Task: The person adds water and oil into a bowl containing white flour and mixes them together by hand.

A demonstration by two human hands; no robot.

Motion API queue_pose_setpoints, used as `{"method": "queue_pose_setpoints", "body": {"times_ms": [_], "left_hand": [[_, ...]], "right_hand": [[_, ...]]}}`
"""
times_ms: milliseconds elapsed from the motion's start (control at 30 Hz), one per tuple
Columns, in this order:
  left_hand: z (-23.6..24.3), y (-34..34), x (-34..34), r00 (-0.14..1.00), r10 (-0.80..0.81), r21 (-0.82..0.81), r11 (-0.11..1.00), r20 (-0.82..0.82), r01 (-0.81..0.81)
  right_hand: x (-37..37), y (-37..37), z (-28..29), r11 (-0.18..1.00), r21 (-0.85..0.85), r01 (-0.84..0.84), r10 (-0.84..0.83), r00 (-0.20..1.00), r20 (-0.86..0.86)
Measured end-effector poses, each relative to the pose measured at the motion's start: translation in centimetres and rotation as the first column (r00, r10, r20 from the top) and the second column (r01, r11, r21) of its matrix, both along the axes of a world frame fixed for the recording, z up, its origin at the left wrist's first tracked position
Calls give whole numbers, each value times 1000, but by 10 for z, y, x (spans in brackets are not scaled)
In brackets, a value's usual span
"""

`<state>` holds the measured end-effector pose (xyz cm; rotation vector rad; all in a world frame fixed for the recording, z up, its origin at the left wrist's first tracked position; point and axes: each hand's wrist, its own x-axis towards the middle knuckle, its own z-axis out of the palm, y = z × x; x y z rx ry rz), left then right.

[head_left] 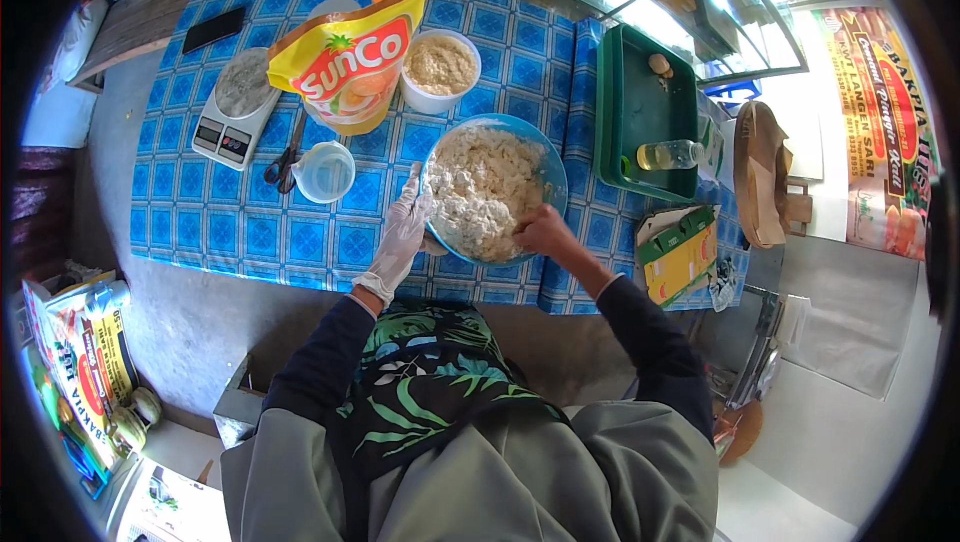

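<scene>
A light-blue bowl (pixel 553 154) stands at the table's front edge, filled with a crumbly white flour mixture (pixel 482 187). My left hand (pixel 405 229), in a thin white glove, grips the bowl's left side, its fingers along the outer wall. Bare, my right hand (pixel 540 230) reaches over the near right rim with its fingers curled down at the mixture. Whatever those fingers hold, if anything, is hidden. Left of the bowl are a clear measuring cup (pixel 325 173) and dark-handled scissors (pixel 283 167).
Behind the bowl stand a tub of pale crumbs (pixel 440 70) and a yellow oil pouch (pixel 352 62). A scale (pixel 225 132) and a phone (pixel 213 31) lie at the left. On the right are a green tray (pixel 640 92), an oil bottle (pixel 668 155) and a yellow-green carton (pixel 678 260).
</scene>
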<state>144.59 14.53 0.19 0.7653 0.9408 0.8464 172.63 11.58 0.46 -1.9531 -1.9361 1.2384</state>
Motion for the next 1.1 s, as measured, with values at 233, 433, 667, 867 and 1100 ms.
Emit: {"method": "queue_pose_setpoints", "body": {"times_ms": [233, 433, 667, 867, 1100], "left_hand": [[13, 3, -9, 995, -98, -142, 985, 26, 101], [9, 4, -8, 994, -91, -149, 984, 61, 99], [18, 4, -7, 993, -115, -179, 977, 19, 116], [8, -1, 1, 1000, -7, -83, 997, 3, 8], [13, 0, 1, 1000, 17, -59, 998, 1, -17]], "right_hand": [[-31, 15, 30, 462, -734, 498, -847, 493, -199], [0, 32, 55, 471, -756, 454, -858, 435, -273], [-10, 35, 89, 977, 157, 144, -163, 980, 114], [-68, 9, 39, 783, 325, -530, 216, 721, 658], [-23, -6, 52, 842, 231, -488, 287, 768, 573]]}}
